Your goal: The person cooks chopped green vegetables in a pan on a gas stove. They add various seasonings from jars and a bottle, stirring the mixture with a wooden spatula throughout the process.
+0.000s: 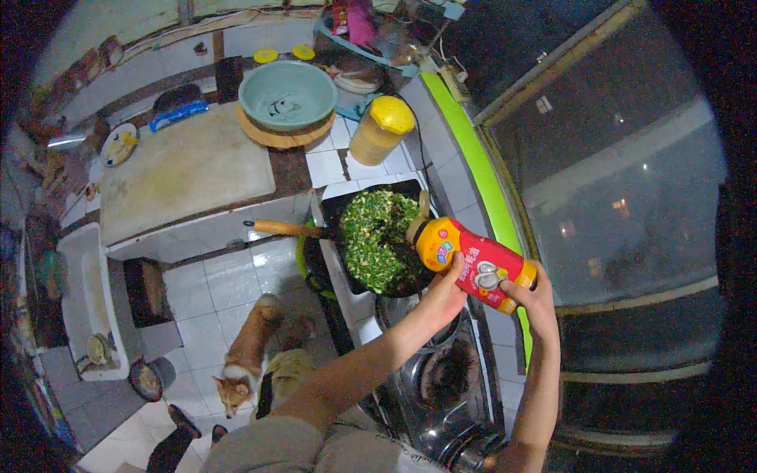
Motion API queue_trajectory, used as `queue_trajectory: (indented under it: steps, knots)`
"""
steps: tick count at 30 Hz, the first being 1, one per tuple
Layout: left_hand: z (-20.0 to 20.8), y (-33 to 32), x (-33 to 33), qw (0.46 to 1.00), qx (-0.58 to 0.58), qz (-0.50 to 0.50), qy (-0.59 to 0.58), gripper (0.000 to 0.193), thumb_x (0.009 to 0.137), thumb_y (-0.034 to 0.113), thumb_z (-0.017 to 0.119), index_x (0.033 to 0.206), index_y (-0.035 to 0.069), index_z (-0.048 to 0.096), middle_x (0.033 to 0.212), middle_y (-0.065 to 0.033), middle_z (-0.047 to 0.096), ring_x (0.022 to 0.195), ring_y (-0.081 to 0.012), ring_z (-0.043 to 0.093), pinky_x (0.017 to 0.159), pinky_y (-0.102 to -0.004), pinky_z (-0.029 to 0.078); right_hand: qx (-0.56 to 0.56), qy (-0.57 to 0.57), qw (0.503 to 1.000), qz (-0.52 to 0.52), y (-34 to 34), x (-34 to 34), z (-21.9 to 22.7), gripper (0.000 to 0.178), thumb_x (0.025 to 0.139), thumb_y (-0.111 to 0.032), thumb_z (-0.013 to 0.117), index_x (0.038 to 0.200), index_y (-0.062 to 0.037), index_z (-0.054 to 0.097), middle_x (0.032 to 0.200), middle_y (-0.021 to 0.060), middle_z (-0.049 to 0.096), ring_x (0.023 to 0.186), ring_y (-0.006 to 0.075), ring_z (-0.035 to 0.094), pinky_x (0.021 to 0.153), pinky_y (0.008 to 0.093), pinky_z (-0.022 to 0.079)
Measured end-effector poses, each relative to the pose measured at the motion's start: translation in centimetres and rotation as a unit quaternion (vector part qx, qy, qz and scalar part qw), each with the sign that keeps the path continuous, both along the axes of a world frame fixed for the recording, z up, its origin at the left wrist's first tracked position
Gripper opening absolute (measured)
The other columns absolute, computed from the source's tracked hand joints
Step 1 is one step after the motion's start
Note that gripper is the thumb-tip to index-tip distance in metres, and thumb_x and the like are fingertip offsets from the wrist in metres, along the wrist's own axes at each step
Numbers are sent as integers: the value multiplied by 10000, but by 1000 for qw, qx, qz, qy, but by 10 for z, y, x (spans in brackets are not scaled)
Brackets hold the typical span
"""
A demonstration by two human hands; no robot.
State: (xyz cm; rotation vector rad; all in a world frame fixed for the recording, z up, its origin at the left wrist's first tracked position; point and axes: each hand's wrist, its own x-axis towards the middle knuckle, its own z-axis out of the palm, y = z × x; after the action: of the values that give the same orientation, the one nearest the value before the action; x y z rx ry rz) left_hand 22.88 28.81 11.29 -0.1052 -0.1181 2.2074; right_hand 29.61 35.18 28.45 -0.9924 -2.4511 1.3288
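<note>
Both my hands hold a red and yellow sauce bottle (479,272) with a picture of an oyster on it. My left hand (446,293) is wrapped round its underside near the neck, and my right hand (537,299) grips the base end. The bottle lies tilted, its flip cap open and its mouth over the right side of a wok. Chopped green vegetables (374,244) with some darker bits fill that wok. Its wooden handle (285,228) points left. No sauce can be made out leaving the mouth.
A stove (448,374) with another burner lies nearer me. Behind the wok stand a yellow-lidded container (382,132) and a blue-green basin (288,94). A large cutting board (185,177) lies on the left counter. A brown and white dog (247,347) stands on the tiled floor.
</note>
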Motion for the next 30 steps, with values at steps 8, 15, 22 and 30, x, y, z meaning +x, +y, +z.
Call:
queue_trajectory:
  steps: [8,15,22,30]
  knots:
    - [-2,2,38,997,10,-62,-35,578,879,397,604,1333,104,401,1324,-37,496,1266,-210,426,1115,-391,282,28,-30,999,-15,1,34,7,509,681,-162,755,1096,7,514,976,83,603,888,165,572,829,298,447]
    - [2,1,47,995,16,-77,-54,548,881,364,620,1318,103,418,1293,-30,518,1226,-189,466,1080,-380,331,7,-23,999,-26,10,48,2,509,694,-130,776,1118,-3,524,984,74,621,896,158,582,835,303,459]
    - [-15,12,53,994,19,-80,-68,513,895,364,591,1312,114,426,1299,-26,517,1244,-194,451,1103,-374,308,-17,-27,999,-35,2,40,6,496,683,-117,755,1092,7,503,966,88,609,870,163,581,827,295,456]
    - [-4,9,44,995,18,-81,-63,518,898,355,592,1319,108,419,1309,-30,510,1248,-197,446,1106,-380,301,31,-52,998,-33,16,38,2,506,684,-123,754,1106,10,509,968,89,609,885,161,580,829,297,457]
